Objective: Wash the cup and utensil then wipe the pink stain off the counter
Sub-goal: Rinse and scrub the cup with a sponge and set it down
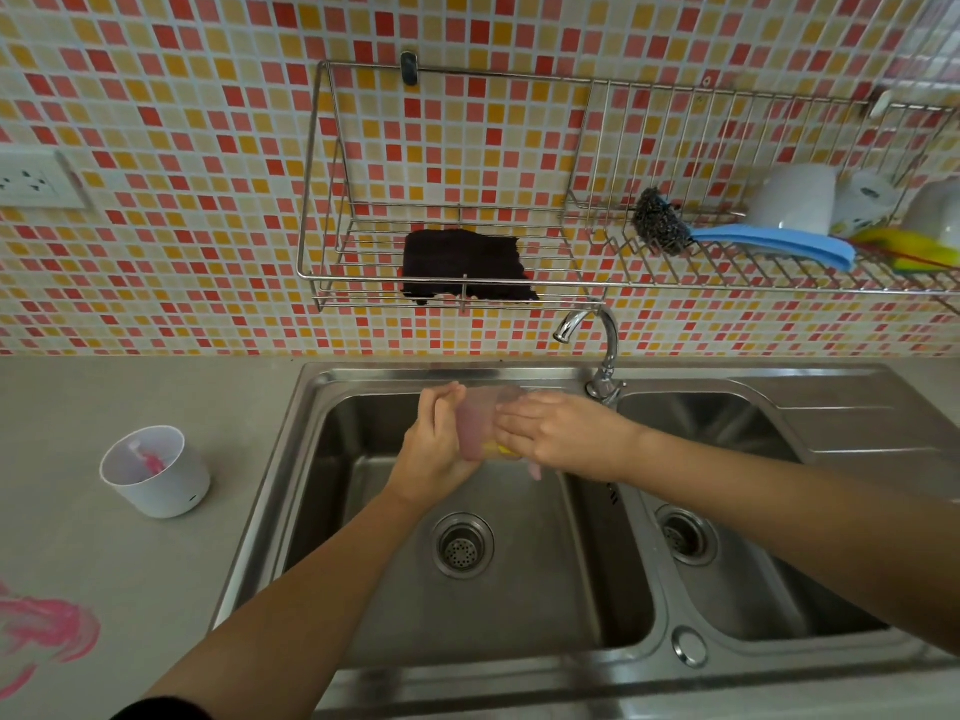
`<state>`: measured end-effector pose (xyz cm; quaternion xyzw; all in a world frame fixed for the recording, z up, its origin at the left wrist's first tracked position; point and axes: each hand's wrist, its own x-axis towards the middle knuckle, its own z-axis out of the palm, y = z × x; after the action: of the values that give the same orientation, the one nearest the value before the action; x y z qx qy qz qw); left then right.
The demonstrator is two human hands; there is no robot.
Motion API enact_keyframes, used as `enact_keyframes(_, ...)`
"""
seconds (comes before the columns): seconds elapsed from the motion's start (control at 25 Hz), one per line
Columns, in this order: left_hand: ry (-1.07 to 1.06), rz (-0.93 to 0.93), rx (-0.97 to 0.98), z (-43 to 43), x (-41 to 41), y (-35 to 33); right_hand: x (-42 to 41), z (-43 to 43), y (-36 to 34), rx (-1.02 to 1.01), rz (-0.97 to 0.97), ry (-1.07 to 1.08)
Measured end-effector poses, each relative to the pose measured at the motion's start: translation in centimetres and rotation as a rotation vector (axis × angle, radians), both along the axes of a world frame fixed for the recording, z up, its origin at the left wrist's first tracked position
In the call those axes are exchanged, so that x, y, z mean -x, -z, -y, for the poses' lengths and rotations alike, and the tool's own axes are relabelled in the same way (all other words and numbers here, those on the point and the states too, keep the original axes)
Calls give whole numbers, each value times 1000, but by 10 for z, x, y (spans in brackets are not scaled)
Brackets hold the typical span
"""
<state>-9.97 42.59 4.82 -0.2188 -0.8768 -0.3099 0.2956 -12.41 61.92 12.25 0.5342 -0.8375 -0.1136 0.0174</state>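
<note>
Pink blurred cup (475,428), maybe: 1 | hands (431,449) (563,439): 2 | white cup (161,483): 1

The grey counter (156,387) runs along the tiled wall in front of me. On its left part a white cup (156,472) stands upright with something pink (150,457) leaning inside it, perhaps a utensil; I cannot make it out. Nearer me, at the left edge, a pink stain (47,628) is smeared across the surface, well apart from the white cup. A steel double sink (519,374) is set into the counter to the right. Above it a wire rack (306,210) hangs on the wall, bearing a black cloth (465,267), a steel scourer (660,223), a blue cloth (779,244) and upturned white mugs (795,200).
</note>
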Motion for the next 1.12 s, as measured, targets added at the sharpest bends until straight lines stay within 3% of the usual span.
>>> enact_keyframes(0.16,-5,-39,29,-1,0,-1,-1,1,1,-38,74,30)
enact_keyframes(0.4,-62,9,-5,-5,-4,-4,3,2,3,67,-108,-169)
enact_keyframes(0.52,-69,117,-102,-4,-5,-7,8,-3,1,85,-138,-244)
enact_keyframes(0.68,122,410,-89,5,0,-12,16,-14,-8,-43,-271,-328)
enact_keyframes(0.8,96,491,-42,3,0,-13,10,-7,3,-3,-278,-213)
enact_keyframes(0.88,35,481,-42,-1,-3,-14,-2,1,5,42,-112,-38)
enact_keyframes(1.0,2,450,21,-3,-7,-8,-4,3,-2,-100,91,-1)
enact_keyframes(1.12,-43,449,-67,-8,-11,-10,-2,0,1,-68,-40,27)
